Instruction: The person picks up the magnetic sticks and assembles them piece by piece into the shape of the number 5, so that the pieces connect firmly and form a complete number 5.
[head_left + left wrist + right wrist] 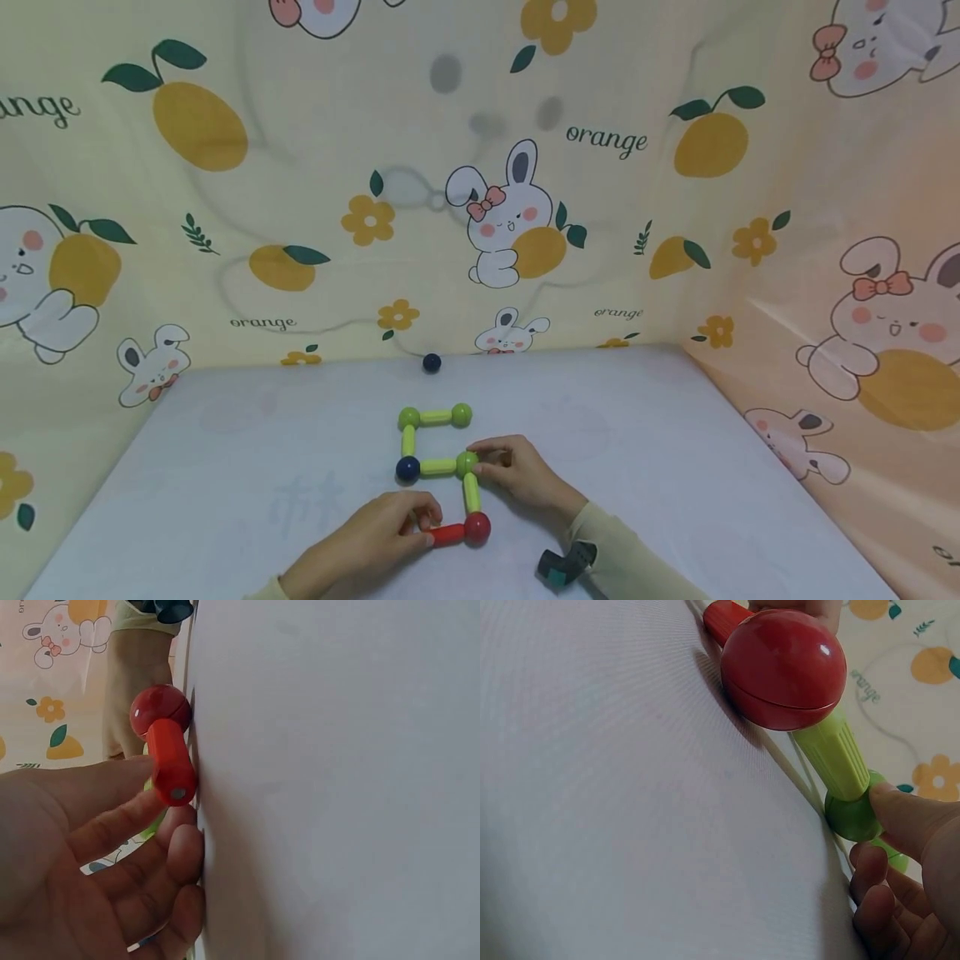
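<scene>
Balls and rods are joined on the table in a shape like a 5. Its top has two green balls, the corner one (408, 418) and the end one (461, 414), with a yellow-green rod between. Below sit a dark blue ball (408, 469) and another green ball (467, 463), also linked by rods. A further rod (471, 493) runs down to a red ball (477, 528), which carries a red rod (172, 761). My left hand (386, 527) pinches the red rod near its free end. My right hand (525, 475) holds the middle green ball between thumb and fingers.
A loose dark blue ball (431, 363) lies at the table's back edge, by the patterned cloth wall (337, 167). The white tabletop (637, 433) spreads out on both sides of the shape. A dark wrist device (566, 565) is beside the right sleeve.
</scene>
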{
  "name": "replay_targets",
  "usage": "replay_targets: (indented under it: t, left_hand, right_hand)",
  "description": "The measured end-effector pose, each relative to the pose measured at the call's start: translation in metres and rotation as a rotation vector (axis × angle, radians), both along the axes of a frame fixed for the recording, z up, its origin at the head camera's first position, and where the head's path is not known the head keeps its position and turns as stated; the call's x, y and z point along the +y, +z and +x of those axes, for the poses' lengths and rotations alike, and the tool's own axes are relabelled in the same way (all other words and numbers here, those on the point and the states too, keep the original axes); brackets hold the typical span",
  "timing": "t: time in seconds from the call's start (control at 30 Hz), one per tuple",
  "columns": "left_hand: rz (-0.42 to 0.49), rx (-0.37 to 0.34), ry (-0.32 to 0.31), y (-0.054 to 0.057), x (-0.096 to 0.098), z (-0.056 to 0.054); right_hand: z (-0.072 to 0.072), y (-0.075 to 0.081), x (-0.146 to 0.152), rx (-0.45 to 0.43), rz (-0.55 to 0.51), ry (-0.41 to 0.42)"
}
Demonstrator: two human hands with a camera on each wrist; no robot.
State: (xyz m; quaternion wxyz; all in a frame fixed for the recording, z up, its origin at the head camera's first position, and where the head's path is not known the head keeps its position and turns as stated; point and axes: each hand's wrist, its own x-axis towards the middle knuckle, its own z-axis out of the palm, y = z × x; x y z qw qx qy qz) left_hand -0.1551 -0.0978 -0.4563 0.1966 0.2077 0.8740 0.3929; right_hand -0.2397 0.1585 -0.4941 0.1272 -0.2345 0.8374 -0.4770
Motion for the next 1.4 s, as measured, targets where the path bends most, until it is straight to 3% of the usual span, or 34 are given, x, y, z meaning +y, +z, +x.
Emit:
replay_targets:
  t: [0.23,0.4,0.57,0.73,0.93,1.23,1.4]
  left_hand:
    - [0.027,0.034,0.014,0.005,-0.008,-0.004]
    - [0.067,0.051,0.016,0.015,-0.014,-0.011]
    - [0.07,0.125,0.029,0.025,-0.02,-0.019]
    - [0.017,0.21,0.089,0.033,-0.022,-0.03]
    - [-0.036,0.274,0.168,0.037,-0.021,-0.05]
    - [-0.033,0.267,0.252,0.038,-0.017,-0.086]
    - [-0.065,0.257,0.251,0.034,-0.017,-0.109]
  right_hand:
    - [0.0,0.0,0.0,-0.01,-0.012,0.001]
    - [0.0,-0.001,0.001,-0.015,-0.009,0.002]
    - [0.001,-0.001,0.0,-0.03,-0.01,0.003]
    - [0.001,0.0,0.0,-0.025,-0.007,0.004]
    - [0.001,0.0,0.001,-0.031,-0.002,0.003]
    - [0.0,0.0,0.001,-0.034,-0.017,0.005]
    - [0.001,0.001,0.001,-0.016,-0.009,0.005]
